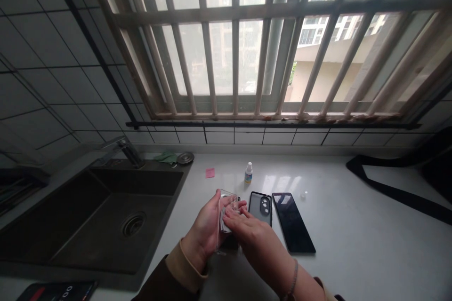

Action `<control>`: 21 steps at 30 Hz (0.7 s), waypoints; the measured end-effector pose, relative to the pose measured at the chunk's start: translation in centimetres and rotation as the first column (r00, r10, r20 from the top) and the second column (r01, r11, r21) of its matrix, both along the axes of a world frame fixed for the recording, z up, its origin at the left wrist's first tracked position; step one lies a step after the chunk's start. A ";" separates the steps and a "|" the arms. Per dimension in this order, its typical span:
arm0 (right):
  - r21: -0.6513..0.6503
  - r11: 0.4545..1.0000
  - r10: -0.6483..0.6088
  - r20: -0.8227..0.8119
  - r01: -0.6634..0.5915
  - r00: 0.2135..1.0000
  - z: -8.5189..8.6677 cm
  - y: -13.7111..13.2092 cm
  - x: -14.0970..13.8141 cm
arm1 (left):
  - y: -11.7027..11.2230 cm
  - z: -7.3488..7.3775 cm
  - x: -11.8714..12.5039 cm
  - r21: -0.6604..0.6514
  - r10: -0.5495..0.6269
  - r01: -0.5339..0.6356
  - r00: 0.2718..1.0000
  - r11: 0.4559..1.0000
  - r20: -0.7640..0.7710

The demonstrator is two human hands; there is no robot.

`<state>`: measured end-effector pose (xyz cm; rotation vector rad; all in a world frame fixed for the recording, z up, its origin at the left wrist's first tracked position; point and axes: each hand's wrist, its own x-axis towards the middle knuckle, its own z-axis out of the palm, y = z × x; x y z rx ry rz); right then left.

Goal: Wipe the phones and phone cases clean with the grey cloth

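My left hand point(202, 229) holds up a transparent plastic phone case point(223, 222) on its edge. My right hand point(247, 231) presses a small grey cloth point(225, 220) against the case, and the fingers of both hands overlap there. Just right of my right fingertips lies a dark phone with a camera bump point(260, 208). A black-screened phone point(293, 222) lies flat beside it. A small dropper bottle point(248, 173) stands upright beyond my hands, and a small white cap point(303, 194) lies to the right.
A pink sticky note point(210, 172) lies on the white countertop point(339, 169). A dark sink point(95, 216) with a faucet point(129, 153) is to the left. A black strap point(399, 188) lies at the right, below a barred window point(268, 42) and tiled wall point(63, 75).
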<state>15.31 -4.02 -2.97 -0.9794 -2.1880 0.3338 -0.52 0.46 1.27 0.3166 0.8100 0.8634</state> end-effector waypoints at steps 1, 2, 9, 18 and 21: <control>-0.003 1.000 0.028 -0.007 -0.028 1.000 0.3 -0.1 -0.1 | 0.1 0.1 -0.1 0.001 0.023 -0.023 1.000 1.000 -0.018; -0.007 0.999 0.053 -0.017 -0.054 0.998 0.6 -0.2 -0.1 | 0.2 0.2 -0.2 -0.002 0.041 -0.041 0.999 0.999 -0.032; -0.204 0.968 0.117 -0.159 -0.149 0.980 1.8 -0.9 0.1 | 0.4 0.4 -0.6 -0.057 0.156 -0.158 0.987 0.986 -0.034; -0.556 0.742 -0.070 -0.620 -0.375 0.781 3.5 -0.7 0.8 | 0.7 0.9 -0.9 0.002 0.199 -0.199 0.979 0.980 -0.034; -0.574 0.752 -0.326 -0.751 -0.325 0.574 2.7 0.6 1.7 | 0.3 0.9 -0.5 0.017 0.071 -0.070 0.997 0.997 -0.034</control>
